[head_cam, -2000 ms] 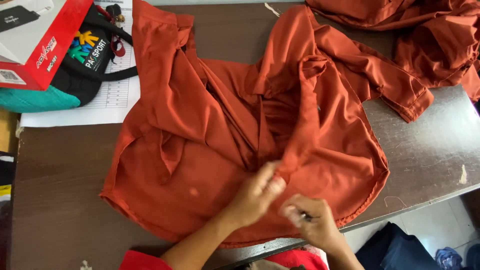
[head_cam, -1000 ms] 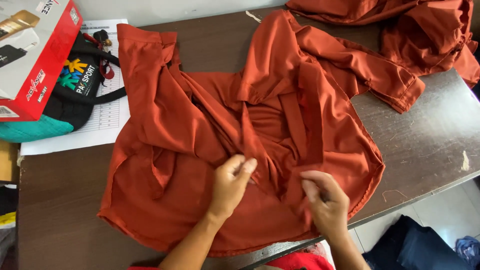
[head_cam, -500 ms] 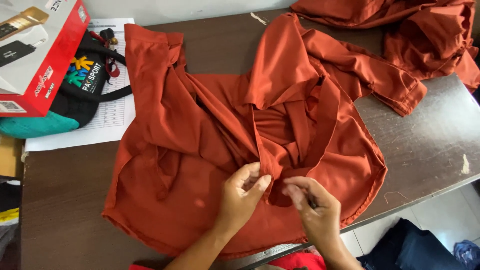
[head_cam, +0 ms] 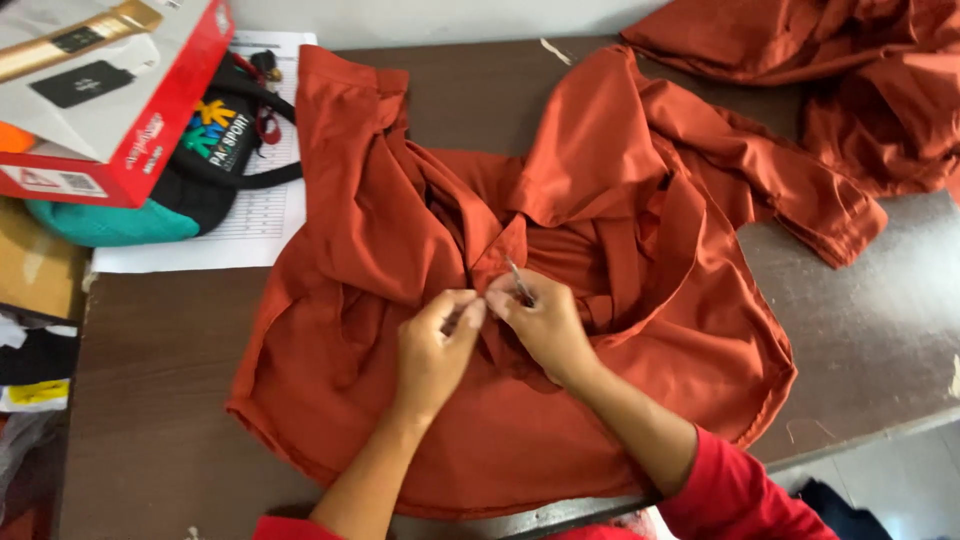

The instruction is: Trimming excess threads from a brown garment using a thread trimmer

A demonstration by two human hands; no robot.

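Brown table, rust-orange garment (head_cam: 400, 230) spread toward its far edge, left hand (head_cam: 432, 352) and right hand (head_cam: 545, 325) together pinching its centre fold (small metal tool (head_cam: 519, 281) in right).

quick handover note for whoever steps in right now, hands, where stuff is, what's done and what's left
Left hand: pinching a fold of the rust-orange garment near its middle.
Right hand: fingers on the same fold, holding a small thin metal tool, too small to identify.
Garment lies spread and rumpled on the brown table; more orange fabric is piled at the far right corner. A red and white box and a black pouch sit far left.
Done: cannot tell. Left: work at the pinched spot is under way.
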